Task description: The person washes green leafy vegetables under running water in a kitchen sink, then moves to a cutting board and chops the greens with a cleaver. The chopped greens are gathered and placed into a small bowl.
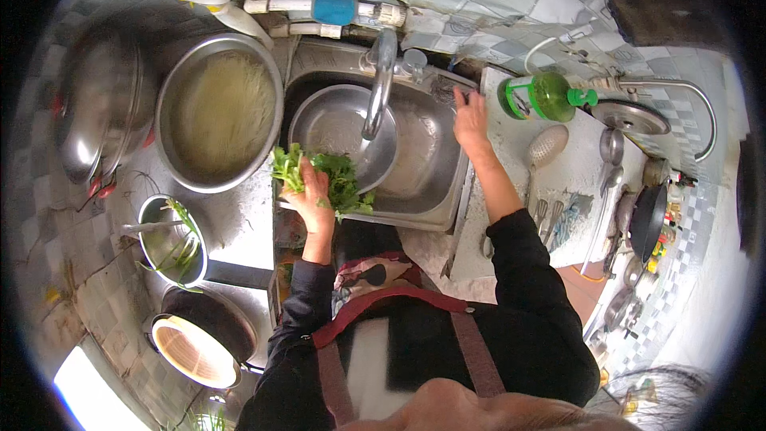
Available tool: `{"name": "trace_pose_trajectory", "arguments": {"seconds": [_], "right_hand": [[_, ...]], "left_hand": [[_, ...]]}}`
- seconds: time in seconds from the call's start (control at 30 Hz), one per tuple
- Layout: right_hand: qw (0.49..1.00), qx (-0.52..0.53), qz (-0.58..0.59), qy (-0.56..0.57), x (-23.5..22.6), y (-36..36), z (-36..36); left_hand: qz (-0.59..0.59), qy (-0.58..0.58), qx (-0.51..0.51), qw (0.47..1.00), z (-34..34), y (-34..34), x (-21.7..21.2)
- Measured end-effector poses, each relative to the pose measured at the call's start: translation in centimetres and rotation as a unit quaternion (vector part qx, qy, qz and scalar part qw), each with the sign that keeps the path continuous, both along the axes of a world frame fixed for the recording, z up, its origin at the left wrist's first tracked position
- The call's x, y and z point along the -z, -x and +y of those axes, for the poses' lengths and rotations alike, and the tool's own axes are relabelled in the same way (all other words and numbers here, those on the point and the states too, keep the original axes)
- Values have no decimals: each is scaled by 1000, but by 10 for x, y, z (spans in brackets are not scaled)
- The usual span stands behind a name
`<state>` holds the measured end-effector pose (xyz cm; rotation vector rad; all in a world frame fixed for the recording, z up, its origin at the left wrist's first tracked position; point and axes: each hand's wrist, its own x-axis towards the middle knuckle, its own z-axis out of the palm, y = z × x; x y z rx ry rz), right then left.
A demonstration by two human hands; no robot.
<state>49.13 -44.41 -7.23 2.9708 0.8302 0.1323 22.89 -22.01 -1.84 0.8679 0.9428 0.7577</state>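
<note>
My left hand (309, 190) is closed around a bunch of leafy green herbs (339, 179), which looks like cilantro or celery leaf. The bunch hangs at the sink's front left, its leaves over the rim of a round metal basin (307, 108). That basin sits in the steel sink (435, 211) under the curved faucet (384, 72), where a short stream of water seems to fall. Above the sink's right rim is my right hand (471, 121), fingers stretched out and apart, nothing in it. Close to it on the right lies a green plastic bottle (546, 97).
Left of the sink stands a large metal basin (166, 120) of cloudy yellowish liquid. Nearer is a pot (144, 227) with green stalks, then a dark pan with a pale basket (195, 351). On the right counter lie a skimmer (549, 145), a blue cloth (566, 222) and a lid (630, 116).
</note>
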Motion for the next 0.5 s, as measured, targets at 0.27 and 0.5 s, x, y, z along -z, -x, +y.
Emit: {"name": "trace_pose_trajectory", "arguments": {"seconds": [0.27, 0.5], "right_hand": [[871, 89, 375, -305, 99, 136, 47], [912, 125, 340, -192, 69, 115, 25]], "left_hand": [[-47, 55, 30, 997, -2, -22, 31], [7, 136, 104, 985, -23, -51, 74]]}}
